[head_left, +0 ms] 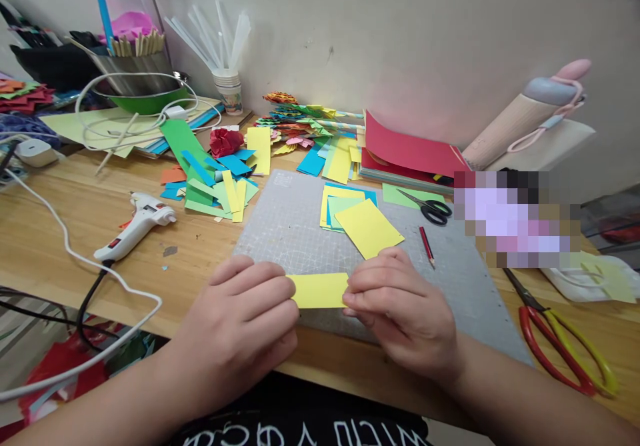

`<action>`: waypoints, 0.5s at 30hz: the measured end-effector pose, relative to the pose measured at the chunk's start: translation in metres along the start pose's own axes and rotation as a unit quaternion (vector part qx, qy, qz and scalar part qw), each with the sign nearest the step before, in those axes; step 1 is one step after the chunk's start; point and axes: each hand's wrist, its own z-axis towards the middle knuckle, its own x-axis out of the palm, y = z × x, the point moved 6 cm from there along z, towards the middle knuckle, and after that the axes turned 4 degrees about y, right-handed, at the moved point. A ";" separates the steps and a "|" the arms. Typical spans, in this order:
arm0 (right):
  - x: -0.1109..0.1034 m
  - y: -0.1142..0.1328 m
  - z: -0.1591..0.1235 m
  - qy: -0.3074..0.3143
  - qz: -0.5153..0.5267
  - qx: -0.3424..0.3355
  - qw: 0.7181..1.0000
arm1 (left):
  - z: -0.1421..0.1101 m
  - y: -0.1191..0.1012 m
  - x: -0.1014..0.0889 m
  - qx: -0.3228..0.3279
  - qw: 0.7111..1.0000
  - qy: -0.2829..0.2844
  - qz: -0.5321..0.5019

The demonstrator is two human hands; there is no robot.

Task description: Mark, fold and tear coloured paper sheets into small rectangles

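Observation:
A small yellow paper strip (pixel 320 290) lies on the near edge of a grey cutting mat (pixel 290 223). My left hand (pixel 240 329) has its fingers curled over the strip's left end. My right hand (pixel 397 306) pinches the strip's right end with fingers pressed together. Just beyond the strip lies a yellow paper rectangle (pixel 369 227) on a small stack of yellow, green and blue sheets (pixel 336 205).
A white glue gun (pixel 135 226) with its cord lies left on the wooden table. Black scissors (pixel 429 207) and a red pencil (pixel 427 246) rest on the mat; red-and-yellow scissors (pixel 560 339) at right. Coloured paper scraps (pixel 215 179), red sheets (pixel 410 149) and containers crowd the back.

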 end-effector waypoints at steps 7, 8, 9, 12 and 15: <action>-0.014 -0.012 -0.002 -0.049 0.031 0.018 0.998 | -0.029 0.038 -0.020 -0.088 0.994 -0.043 0.057; -0.015 -0.012 -0.002 -0.053 0.036 0.015 0.998 | -0.032 0.042 -0.022 -0.107 0.992 -0.055 0.041; -0.014 -0.012 -0.002 -0.053 0.041 0.008 0.998 | -0.033 0.042 -0.023 -0.117 0.991 -0.065 0.013; -0.007 -0.005 0.000 -0.036 0.050 -0.027 0.998 | -0.029 0.028 -0.020 -0.089 0.990 -0.086 -0.069; 0.000 0.005 0.002 -0.014 0.018 -0.056 0.998 | -0.019 0.008 -0.011 -0.047 0.990 -0.088 -0.099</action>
